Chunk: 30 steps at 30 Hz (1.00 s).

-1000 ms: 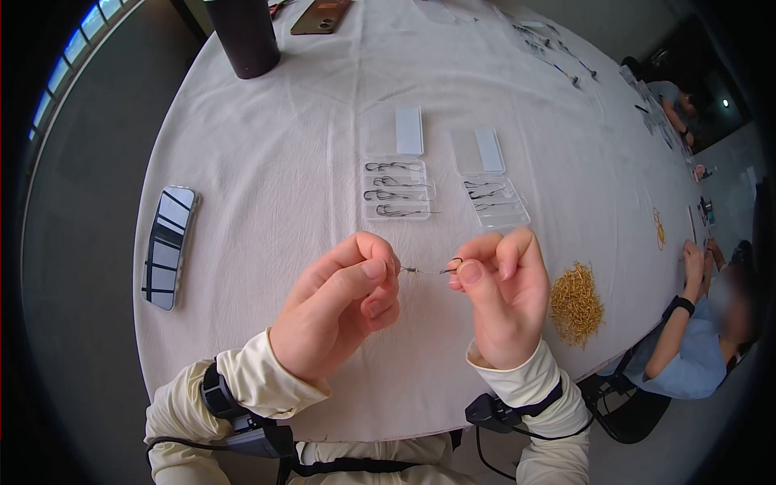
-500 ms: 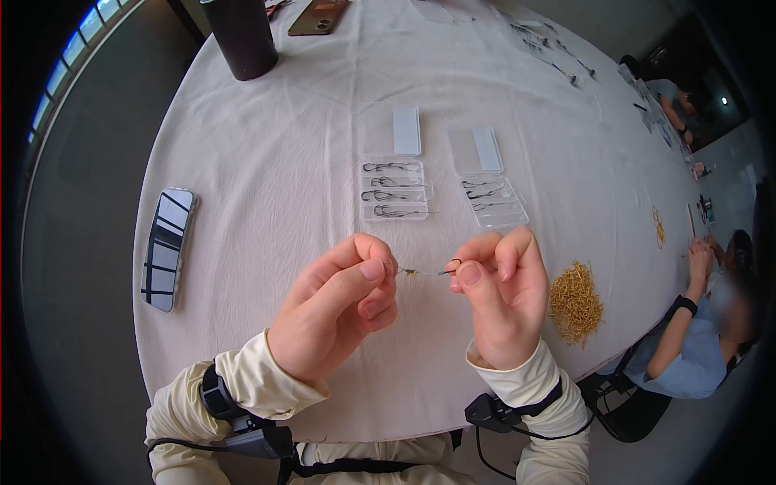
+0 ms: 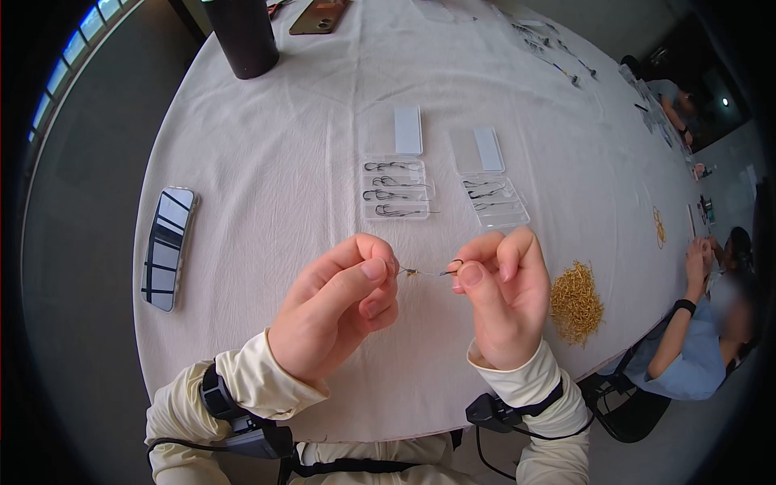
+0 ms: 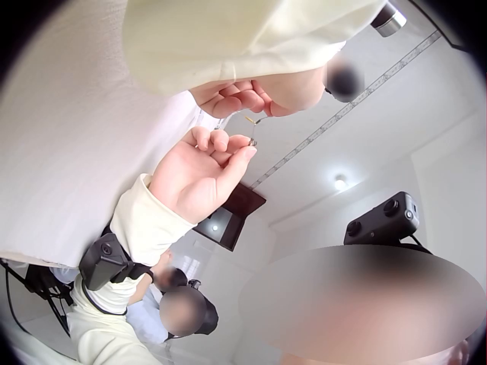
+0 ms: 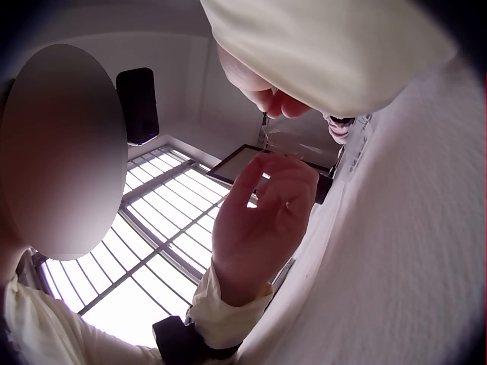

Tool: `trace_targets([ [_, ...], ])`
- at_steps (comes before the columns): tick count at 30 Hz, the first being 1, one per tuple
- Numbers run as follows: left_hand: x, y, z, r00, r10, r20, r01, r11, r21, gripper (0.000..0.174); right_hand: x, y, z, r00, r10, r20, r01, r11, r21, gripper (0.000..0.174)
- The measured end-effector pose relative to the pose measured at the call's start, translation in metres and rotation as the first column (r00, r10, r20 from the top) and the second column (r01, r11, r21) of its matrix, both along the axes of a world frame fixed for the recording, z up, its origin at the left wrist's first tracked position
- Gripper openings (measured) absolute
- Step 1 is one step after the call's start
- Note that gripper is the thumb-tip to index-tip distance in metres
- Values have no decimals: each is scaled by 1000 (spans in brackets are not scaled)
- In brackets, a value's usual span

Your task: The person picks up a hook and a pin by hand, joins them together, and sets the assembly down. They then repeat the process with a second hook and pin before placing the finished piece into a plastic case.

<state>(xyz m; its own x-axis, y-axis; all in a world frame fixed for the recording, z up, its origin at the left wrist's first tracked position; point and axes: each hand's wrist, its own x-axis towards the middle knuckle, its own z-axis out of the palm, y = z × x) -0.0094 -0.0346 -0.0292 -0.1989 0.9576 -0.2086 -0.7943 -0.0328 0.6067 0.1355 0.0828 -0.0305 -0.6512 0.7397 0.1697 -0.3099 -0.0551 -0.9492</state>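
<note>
Two bare hands meet above a white-covered table, fingertips near each other but apart. Thumb and forefinger of the left hand are drawn together in a pinch at one end of a thin line; the tip of that end is hidden behind the fingers. The right hand pinches a small dark hook between thumb and forefinger, its curved end showing above the thumb. Between the hands, close to the left fingertips, a tiny dark-and-yellow piece sits on the line, too small to make out well. Just beyond the hands lie two clear plastic boxes with their lids folded back: the left box has dark hooks in all four compartments, while the right box has them in its upper compartments. Beside the right hand is a loose pile of small golden pieces. Well to the left lies a phone reflecting a barred window, and at the far edge stand a dark cup and, lying flat, a brown phone. A person in blue sits at the right.
</note>
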Motion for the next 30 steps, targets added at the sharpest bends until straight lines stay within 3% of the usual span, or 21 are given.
trace_targets([
  [30, 0, -1, -1, 1000, -10, -7, 10, 1000, -2, 11, 1, 1, 1, 998, 41, 37, -42, 999, 19, 30],
])
